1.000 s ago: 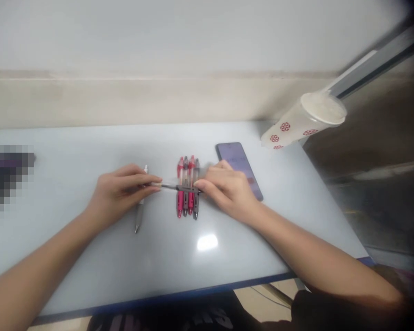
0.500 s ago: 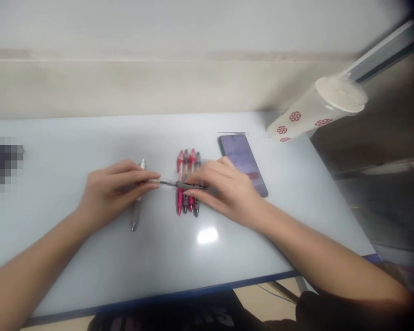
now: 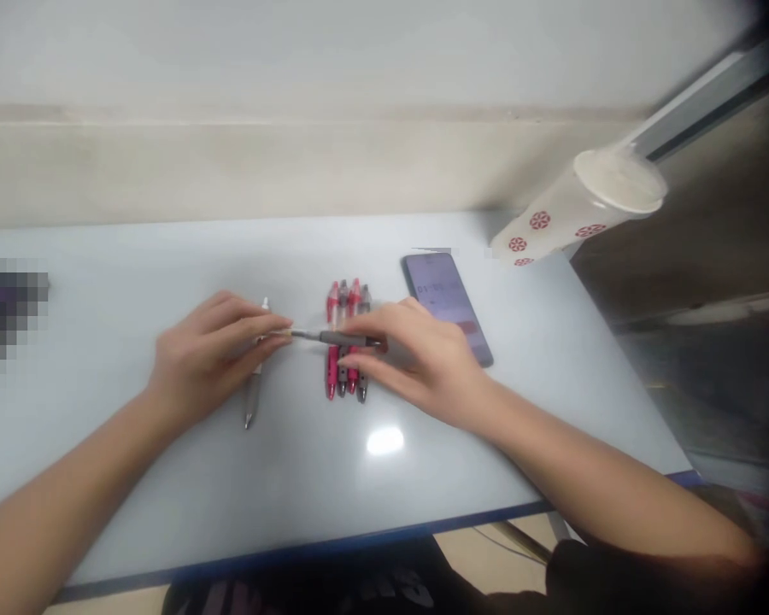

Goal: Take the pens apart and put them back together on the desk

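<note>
A pen with a grey grip (image 3: 333, 338) is held level above the table, between my two hands. My left hand (image 3: 202, 354) pinches its thin left end between thumb and fingertips. My right hand (image 3: 426, 354) has its fingers and thumb around the grey grip, and part of the pen is hidden there. Beneath the right fingers lies a row of several pens with red (image 3: 331, 376) and dark grips, side by side, partly covered. A white and grey pen (image 3: 250, 401) lies under the left fingertips, its middle hidden.
A phone (image 3: 454, 299) with a lit screen lies just beyond my right hand. The white cup (image 3: 557, 213) with red patterns stands at the back right corner of the white table (image 3: 167, 478). A pixelated dark patch sits at the left edge. A wall (image 3: 295, 166) rises behind.
The view has shifted slightly. My right index finger and thumb have parted a little around the grey grip, showing more of it. Both hands stay in nearly the same place.
</note>
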The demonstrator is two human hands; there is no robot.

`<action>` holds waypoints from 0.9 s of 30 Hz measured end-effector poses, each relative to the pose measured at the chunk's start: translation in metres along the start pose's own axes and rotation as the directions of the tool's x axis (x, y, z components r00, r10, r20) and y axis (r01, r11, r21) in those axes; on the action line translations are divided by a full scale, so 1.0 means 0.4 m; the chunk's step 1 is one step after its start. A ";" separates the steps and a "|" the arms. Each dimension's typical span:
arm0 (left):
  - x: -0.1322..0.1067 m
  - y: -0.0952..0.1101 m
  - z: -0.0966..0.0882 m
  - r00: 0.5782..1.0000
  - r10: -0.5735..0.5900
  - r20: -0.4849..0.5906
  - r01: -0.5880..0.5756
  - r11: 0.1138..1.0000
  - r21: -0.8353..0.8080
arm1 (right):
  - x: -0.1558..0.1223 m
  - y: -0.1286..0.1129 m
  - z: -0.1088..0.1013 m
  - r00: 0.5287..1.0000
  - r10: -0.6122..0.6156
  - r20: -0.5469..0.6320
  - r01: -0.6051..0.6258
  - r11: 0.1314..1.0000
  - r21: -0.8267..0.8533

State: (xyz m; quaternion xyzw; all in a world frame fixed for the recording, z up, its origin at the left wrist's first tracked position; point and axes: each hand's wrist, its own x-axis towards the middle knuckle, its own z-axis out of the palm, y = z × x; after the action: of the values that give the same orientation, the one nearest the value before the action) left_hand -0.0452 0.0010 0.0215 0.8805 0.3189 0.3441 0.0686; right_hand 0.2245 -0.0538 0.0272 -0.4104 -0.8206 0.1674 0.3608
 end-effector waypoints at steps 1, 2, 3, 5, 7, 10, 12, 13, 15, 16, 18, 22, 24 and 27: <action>-0.002 0.000 0.000 1.000 -0.029 0.007 0.029 0.999 -0.029 | 0.000 0.002 0.001 1.000 -0.010 -0.006 0.010 1.000 -0.014; -0.003 0.000 0.000 0.997 -0.065 0.030 0.067 0.996 -0.065 | 0.000 0.004 0.001 0.999 -0.025 -0.024 0.024 0.999 -0.039; -0.004 -0.001 -0.001 0.991 -0.112 0.067 0.118 0.988 -0.103 | 0.000 0.006 0.001 0.998 -0.046 -0.051 0.042 0.997 -0.070; -0.005 -0.003 -0.003 0.968 -0.213 0.135 0.234 0.958 -0.165 | 0.001 0.008 -0.001 0.990 -0.093 -0.108 0.079 0.989 -0.127; -0.005 -0.006 -0.007 0.937 -0.299 0.180 0.332 0.923 -0.196 | 0.000 0.010 -0.002 0.981 -0.124 -0.148 0.101 0.983 -0.153; -0.003 -0.010 -0.014 0.889 -0.390 0.240 0.440 0.872 -0.215 | -0.002 0.017 -0.003 0.969 -0.154 -0.194 0.125 0.980 -0.153; -0.002 -0.012 -0.017 0.850 -0.438 0.294 0.507 0.831 -0.228 | -0.004 0.023 -0.002 0.955 -0.197 -0.224 0.163 0.974 -0.158; -0.001 -0.013 -0.019 0.830 -0.456 0.322 0.537 0.808 -0.243 | -0.004 0.026 -0.001 0.945 -0.225 -0.239 0.188 0.968 -0.167; 0.001 -0.016 -0.022 0.797 -0.468 0.382 0.585 0.757 -0.291 | -0.003 0.029 -0.001 0.922 -0.276 -0.272 0.227 0.953 -0.198; 0.002 -0.017 -0.023 0.785 -0.467 0.407 0.602 0.730 -0.324 | -0.001 0.029 -0.001 0.911 -0.297 -0.285 0.241 0.946 -0.218; 0.003 -0.020 -0.027 0.771 -0.462 0.440 0.626 0.677 -0.388 | 0.001 0.028 -0.002 0.899 -0.324 -0.295 0.256 0.935 -0.246; -0.003 -0.024 -0.027 0.748 -0.488 0.449 0.663 0.566 -0.490 | 0.000 0.023 -0.004 0.902 -0.343 -0.264 0.279 0.927 -0.251; -0.010 -0.023 -0.023 0.733 -0.514 0.446 0.678 0.502 -0.537 | -0.003 0.020 -0.004 0.907 -0.339 -0.248 0.277 0.927 -0.253; -0.016 -0.016 -0.018 0.729 -0.537 0.426 0.675 0.460 -0.577 | -0.006 0.015 -0.007 0.927 -0.297 -0.231 0.241 0.940 -0.239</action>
State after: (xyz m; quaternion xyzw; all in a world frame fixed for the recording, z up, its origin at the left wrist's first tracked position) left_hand -0.0568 0.0014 0.0213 0.6398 0.4486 0.3074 0.5431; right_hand 0.2309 -0.0522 0.0247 -0.3471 -0.8269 -0.0260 0.4416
